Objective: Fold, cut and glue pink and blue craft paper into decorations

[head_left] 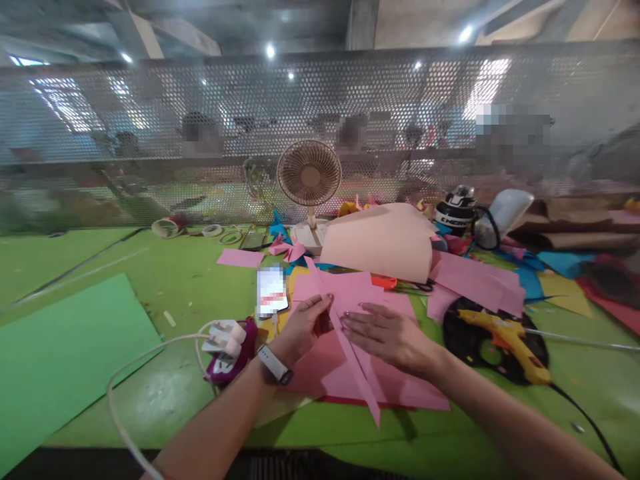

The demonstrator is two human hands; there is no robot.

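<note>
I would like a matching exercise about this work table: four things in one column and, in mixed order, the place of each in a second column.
Things
1. glue gun
2. fan
3. phone
4. folded pink paper

Places
A. held by the left hand, with the right hand flat on it
B. lying on the black round mat
C. standing upright in front of the mesh wall
D. lying screen up, just left of the pink sheets

Pairs: 1-B, 2-C, 3-D, 4-A
</note>
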